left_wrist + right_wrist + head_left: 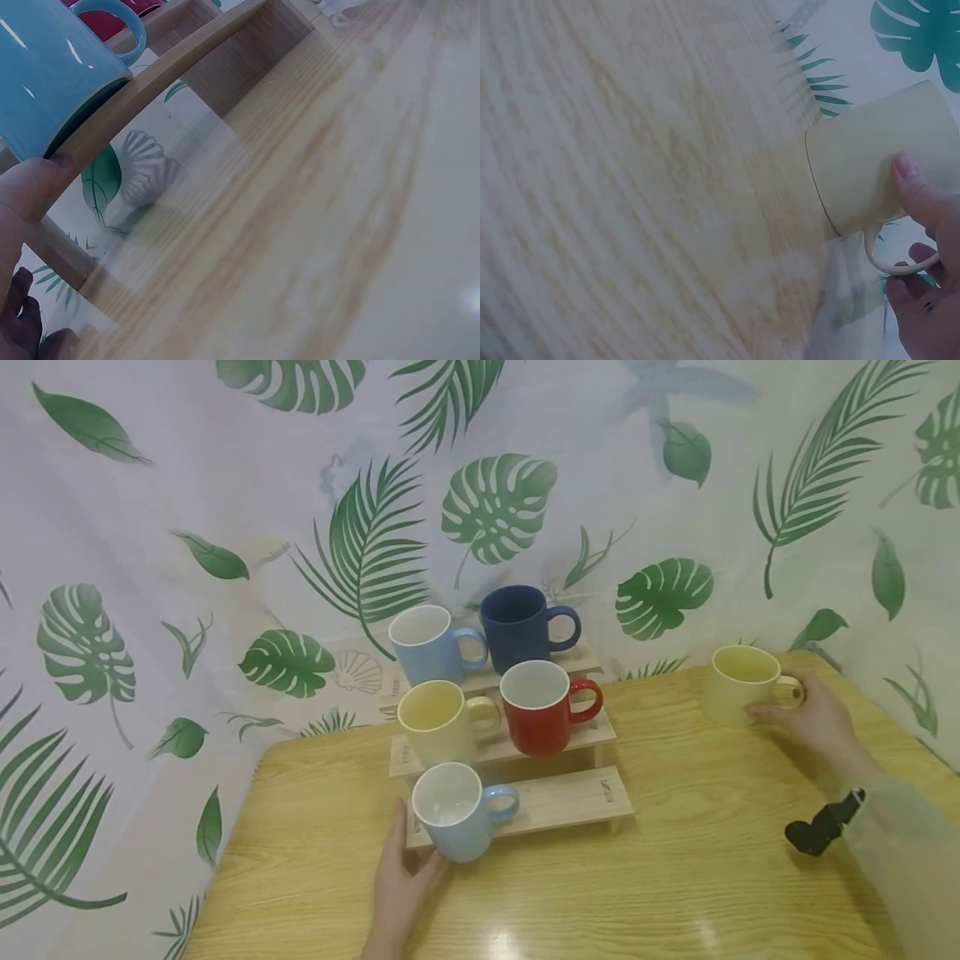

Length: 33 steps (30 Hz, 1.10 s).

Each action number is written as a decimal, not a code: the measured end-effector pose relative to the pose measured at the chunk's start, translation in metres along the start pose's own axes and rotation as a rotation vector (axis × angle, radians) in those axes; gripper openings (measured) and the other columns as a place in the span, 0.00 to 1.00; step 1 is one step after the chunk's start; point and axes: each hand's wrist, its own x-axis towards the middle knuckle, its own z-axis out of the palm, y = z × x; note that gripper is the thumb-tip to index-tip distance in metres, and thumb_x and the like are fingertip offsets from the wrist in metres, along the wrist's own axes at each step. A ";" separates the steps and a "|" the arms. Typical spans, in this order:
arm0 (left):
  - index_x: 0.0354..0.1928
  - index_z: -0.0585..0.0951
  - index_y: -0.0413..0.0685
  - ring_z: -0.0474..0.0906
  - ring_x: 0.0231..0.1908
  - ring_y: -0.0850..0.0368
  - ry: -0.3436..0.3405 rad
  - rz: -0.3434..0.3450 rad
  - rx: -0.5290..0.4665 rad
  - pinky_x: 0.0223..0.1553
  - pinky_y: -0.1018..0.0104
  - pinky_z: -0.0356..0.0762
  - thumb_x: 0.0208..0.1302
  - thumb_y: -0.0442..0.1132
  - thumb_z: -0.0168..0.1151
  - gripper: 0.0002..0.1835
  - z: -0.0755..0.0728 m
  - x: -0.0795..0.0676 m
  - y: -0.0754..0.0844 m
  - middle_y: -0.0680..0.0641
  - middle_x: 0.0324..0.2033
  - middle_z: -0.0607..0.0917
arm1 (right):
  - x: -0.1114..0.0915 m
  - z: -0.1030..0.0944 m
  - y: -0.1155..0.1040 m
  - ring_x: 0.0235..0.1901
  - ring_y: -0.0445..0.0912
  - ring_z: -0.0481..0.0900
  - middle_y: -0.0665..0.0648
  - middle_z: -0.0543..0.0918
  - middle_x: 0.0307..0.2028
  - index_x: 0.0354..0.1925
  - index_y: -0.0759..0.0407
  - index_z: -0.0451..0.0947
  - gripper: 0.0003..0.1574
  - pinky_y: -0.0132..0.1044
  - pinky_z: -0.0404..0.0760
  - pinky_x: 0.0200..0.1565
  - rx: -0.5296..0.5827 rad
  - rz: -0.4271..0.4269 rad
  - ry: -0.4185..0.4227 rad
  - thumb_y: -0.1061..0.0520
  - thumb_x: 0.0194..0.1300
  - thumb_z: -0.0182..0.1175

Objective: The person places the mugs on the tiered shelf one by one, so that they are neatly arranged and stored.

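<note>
My right hand [821,718] grips a pale yellow mug [731,689] at the back right of the table, fingers at its handle and thumb against its side. The mug is upright, its base close to the wood in the right wrist view. My left hand [405,877] is at the left end of the lowest step of a wooden rack [555,802]. Its thumb [37,180] touches the step's front edge beside the base of a light blue mug [453,818]; the other fingers hang loosely. That mug stands on the step, handle to the right.
On the middle step are another yellow mug [435,727] and a red mug [540,718]. A light blue mug [423,652] and a dark blue mug [517,631] stand on the top step. A leaf-printed cloth [495,510] hangs behind the wooden table [675,860].
</note>
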 end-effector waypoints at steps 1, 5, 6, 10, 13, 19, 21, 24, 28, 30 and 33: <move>0.75 0.52 0.55 0.48 0.71 0.47 0.001 0.002 0.000 0.69 0.44 0.48 0.55 0.54 0.69 0.50 0.000 0.000 0.000 0.49 0.73 0.52 | 0.000 0.000 0.000 0.56 0.75 0.59 0.81 0.62 0.58 0.64 0.76 0.55 0.52 0.70 0.61 0.52 -0.008 0.011 0.004 0.45 0.59 0.67; 0.75 0.52 0.54 0.47 0.71 0.47 0.000 0.004 0.002 0.69 0.45 0.48 0.55 0.54 0.69 0.50 0.000 0.000 0.000 0.49 0.73 0.52 | 0.000 -0.002 0.001 0.51 0.72 0.65 0.78 0.68 0.53 0.59 0.76 0.61 0.47 0.64 0.67 0.47 -0.051 0.031 0.018 0.41 0.60 0.65; 0.75 0.52 0.54 0.47 0.71 0.47 0.000 0.005 0.000 0.69 0.45 0.48 0.55 0.54 0.69 0.50 0.000 0.000 0.000 0.49 0.73 0.52 | 0.000 -0.002 0.002 0.48 0.70 0.66 0.77 0.70 0.50 0.56 0.76 0.63 0.46 0.61 0.69 0.45 -0.063 0.029 0.020 0.41 0.60 0.65; 0.75 0.52 0.55 0.47 0.71 0.48 0.000 0.001 -0.006 0.69 0.45 0.48 0.55 0.53 0.69 0.50 0.000 0.000 0.001 0.50 0.73 0.52 | -0.001 -0.003 0.002 0.35 0.59 0.70 0.67 0.74 0.34 0.40 0.71 0.69 0.33 0.45 0.70 0.31 -0.135 -0.013 0.050 0.42 0.59 0.66; 0.75 0.52 0.55 0.48 0.71 0.48 0.002 0.000 -0.009 0.69 0.45 0.48 0.55 0.52 0.70 0.50 -0.001 0.000 0.002 0.50 0.73 0.52 | -0.006 -0.003 -0.002 0.27 0.52 0.67 0.60 0.74 0.26 0.32 0.65 0.71 0.26 0.38 0.66 0.25 -0.149 -0.022 0.070 0.43 0.60 0.66; 0.75 0.52 0.55 0.48 0.71 0.47 0.003 0.004 -0.011 0.68 0.45 0.50 0.55 0.51 0.70 0.50 -0.001 0.000 0.002 0.49 0.73 0.53 | -0.018 0.000 -0.014 0.25 0.49 0.70 0.61 0.82 0.30 0.38 0.65 0.82 0.25 0.36 0.70 0.22 -0.106 0.014 0.060 0.42 0.64 0.61; 0.75 0.52 0.55 0.48 0.71 0.47 0.001 0.004 -0.017 0.68 0.45 0.50 0.55 0.51 0.70 0.50 -0.001 0.000 0.002 0.49 0.73 0.52 | -0.019 0.001 -0.016 0.24 0.49 0.70 0.61 0.83 0.28 0.37 0.67 0.83 0.26 0.36 0.69 0.22 -0.130 0.007 0.063 0.43 0.65 0.60; 0.75 0.52 0.54 0.48 0.71 0.47 -0.001 0.007 -0.024 0.68 0.45 0.49 0.56 0.51 0.70 0.50 -0.001 0.000 0.002 0.49 0.73 0.52 | -0.019 0.001 -0.018 0.22 0.49 0.69 0.59 0.82 0.24 0.36 0.68 0.84 0.25 0.37 0.68 0.21 -0.149 0.010 0.060 0.44 0.65 0.61; 0.75 0.53 0.52 0.48 0.71 0.45 0.001 0.015 -0.018 0.68 0.43 0.48 0.56 0.49 0.70 0.49 0.000 0.000 0.002 0.47 0.73 0.53 | -0.018 0.003 -0.018 0.20 0.48 0.66 0.56 0.80 0.19 0.31 0.67 0.84 0.23 0.37 0.65 0.21 -0.185 -0.014 0.058 0.47 0.64 0.62; 0.75 0.53 0.51 0.48 0.71 0.45 0.002 0.015 -0.015 0.68 0.43 0.48 0.56 0.49 0.70 0.49 0.000 0.001 0.002 0.46 0.73 0.53 | -0.018 0.004 -0.018 0.19 0.47 0.65 0.54 0.78 0.17 0.27 0.66 0.84 0.22 0.37 0.65 0.22 -0.203 -0.028 0.052 0.48 0.64 0.63; 0.75 0.52 0.52 0.48 0.71 0.46 0.001 0.008 -0.019 0.69 0.44 0.48 0.55 0.49 0.70 0.49 0.000 0.001 0.003 0.48 0.73 0.53 | -0.021 0.006 -0.021 0.20 0.47 0.65 0.54 0.78 0.17 0.27 0.66 0.84 0.22 0.37 0.65 0.22 -0.202 -0.025 0.032 0.47 0.65 0.62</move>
